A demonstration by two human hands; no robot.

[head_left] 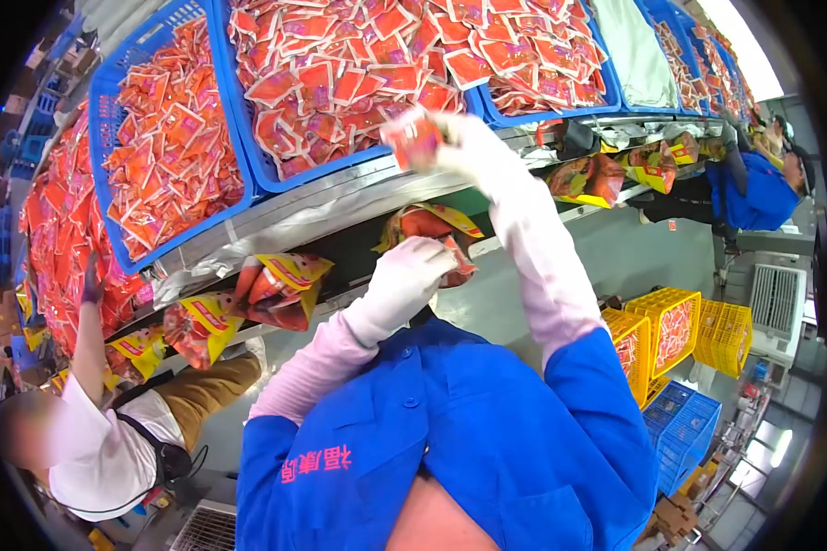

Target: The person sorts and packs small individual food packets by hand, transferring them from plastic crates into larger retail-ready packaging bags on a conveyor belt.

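My left hand (409,275), in a white glove, is closed on a small red packet (458,264) just in front of a red and yellow bag (429,223) on the dark conveyor. My right hand (452,144), also gloved and slightly blurred, is raised over the front edge of a blue crate (335,165). Its fingers grip another red packet (413,140). Piles of similar red packets (340,78) fill the crates beyond. Left of my left hand, a red and yellow bag (281,286) stands on the conveyor.
A person in white (110,441) reaches into packets at the left. Another person in blue (753,188) is at the far right. More bags (588,179) line the conveyor. Yellow crates (666,331) and a blue crate (680,432) stand on the floor at right.
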